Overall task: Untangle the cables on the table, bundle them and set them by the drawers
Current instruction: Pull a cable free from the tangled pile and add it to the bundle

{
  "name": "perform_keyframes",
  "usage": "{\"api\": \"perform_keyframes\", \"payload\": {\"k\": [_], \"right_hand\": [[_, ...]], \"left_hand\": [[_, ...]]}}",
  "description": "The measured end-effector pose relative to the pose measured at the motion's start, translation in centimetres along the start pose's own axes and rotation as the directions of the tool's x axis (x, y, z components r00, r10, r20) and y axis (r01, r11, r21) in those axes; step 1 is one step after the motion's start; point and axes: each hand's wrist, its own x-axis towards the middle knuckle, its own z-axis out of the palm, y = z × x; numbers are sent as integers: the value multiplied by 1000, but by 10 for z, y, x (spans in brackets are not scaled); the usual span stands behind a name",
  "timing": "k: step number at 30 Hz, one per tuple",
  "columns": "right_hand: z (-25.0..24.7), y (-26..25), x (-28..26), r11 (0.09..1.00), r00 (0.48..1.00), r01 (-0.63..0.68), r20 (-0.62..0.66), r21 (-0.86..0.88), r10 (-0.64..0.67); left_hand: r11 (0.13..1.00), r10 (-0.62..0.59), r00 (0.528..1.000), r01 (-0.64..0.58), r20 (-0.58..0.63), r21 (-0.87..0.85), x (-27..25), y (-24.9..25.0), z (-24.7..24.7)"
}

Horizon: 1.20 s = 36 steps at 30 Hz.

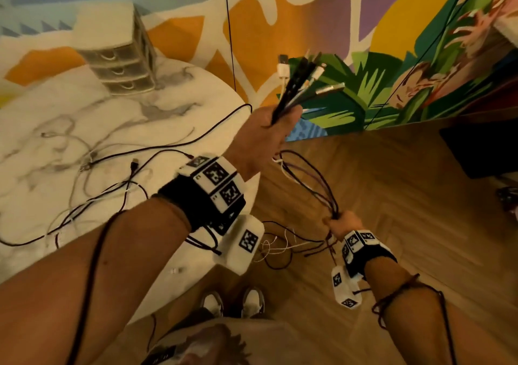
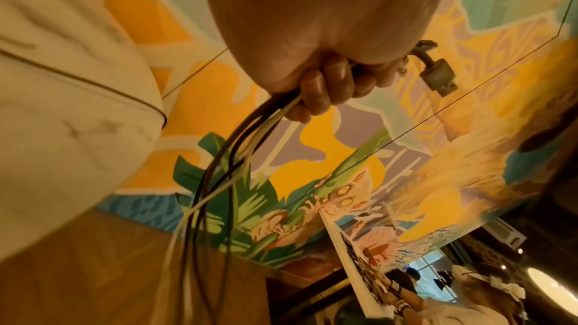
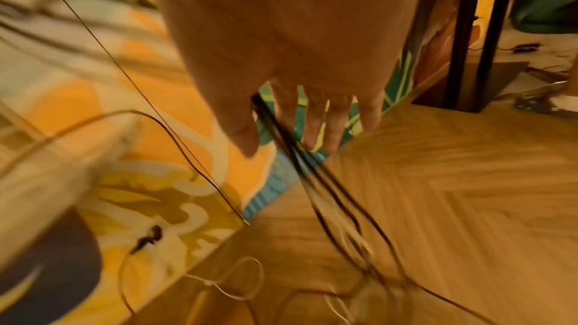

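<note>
My left hand (image 1: 269, 132) is raised past the table's right edge and grips a bunch of black and white cables (image 1: 302, 81) just below their plugs, which fan out above it. In the left wrist view its fingers (image 2: 325, 83) curl round the strands, and a dark USB plug (image 2: 437, 75) sticks out. The strands bow down to my right hand (image 1: 339, 223), lower and to the right, which pinches them between thumb and forefinger (image 3: 269, 140). Below it they trail onto the floor (image 1: 280, 247). More loose cables (image 1: 134, 168) lie on the marble table (image 1: 56, 118). The small drawer unit (image 1: 117, 56) stands at the table's back.
A painted mural wall (image 1: 364, 42) runs behind the table. A thin black wire (image 1: 229, 42) hangs down in front of it. Dark furniture (image 1: 482, 151) stands at the right on the wooden floor (image 1: 392, 196). My shoes (image 1: 232, 303) are by the table's edge.
</note>
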Motion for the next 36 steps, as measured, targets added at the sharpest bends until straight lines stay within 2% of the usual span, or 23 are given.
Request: {"api": "perform_keyframes", "payload": {"k": [2,3,4,5,6,7,8,9,12,15,17,20,22,23,25,27,28,30,31,32,34,35,36], "right_hand": [[-8,-19,-10,984,985,169,9,56,-169],[-14,-33,-23,928,961,272,-13,254,-278],[-24,-51,-42,776,911,366,-25,513,-413],[-35,-68,-64,544,826,380,-9,748,-564],[-47,-80,-83,318,727,290,8,903,-686],[-59,-94,-102,179,629,192,19,965,-777],[-66,-98,-111,156,583,163,32,974,-812],[-72,-104,-122,174,548,193,41,966,-835],[-73,-113,-126,410,699,417,1,811,-715],[-71,-123,-124,557,802,414,1,720,-598],[-65,-126,-122,597,812,431,-1,677,-584],[-54,-130,-121,548,847,413,-85,728,-525],[-47,-130,-121,488,824,448,-134,749,-550],[-41,-133,-121,468,777,513,-159,719,-609],[-27,-139,-129,444,683,630,-182,638,-708],[-23,-144,-140,496,658,688,-165,530,-735],[-23,-140,-139,573,687,685,-137,450,-713],[-12,-147,-140,678,718,662,-11,319,-696],[-5,-149,-139,739,773,618,-37,269,-633],[-6,-134,-143,733,739,661,31,163,-673],[-3,-145,-155,854,865,463,-86,-238,-494],[3,-154,-160,830,830,480,-159,-284,-534],[2,-148,-153,801,800,567,-100,-193,-591]], "left_hand": [[995,-44,995,51,93,-82,-8,-7,14],[993,-66,989,78,130,-85,-12,-11,21],[993,-87,984,99,154,-70,-14,-15,27],[992,-106,979,115,174,-46,-17,-20,31],[993,-110,975,117,192,-24,-20,-23,34],[994,-107,973,105,206,19,-23,-26,36],[994,-103,969,92,225,63,-25,-29,38],[992,-107,962,86,252,94,-28,-30,40],[967,-183,942,122,281,222,-33,-33,47],[950,-89,931,-28,354,312,-38,-35,47],[937,-79,918,-65,389,344,-42,-34,41],[792,-42,944,-169,329,587,-46,-32,22],[679,167,977,-211,132,704,-47,-19,6],[641,304,950,-263,77,721,-45,-9,0],[521,449,885,-372,125,768,-35,3,-3],[423,374,897,-393,237,816,-26,2,3],[449,298,924,-357,239,819,-25,-3,6],[608,239,953,-298,187,736,-27,-14,3],[644,277,944,-322,181,694,-31,-20,3],[647,327,925,-367,192,669,-35,-25,3],[614,404,883,-454,236,646,-44,-31,1],[590,423,872,-472,247,655,-48,-35,-3],[560,443,861,-483,249,673,-51,-38,-5]]}}
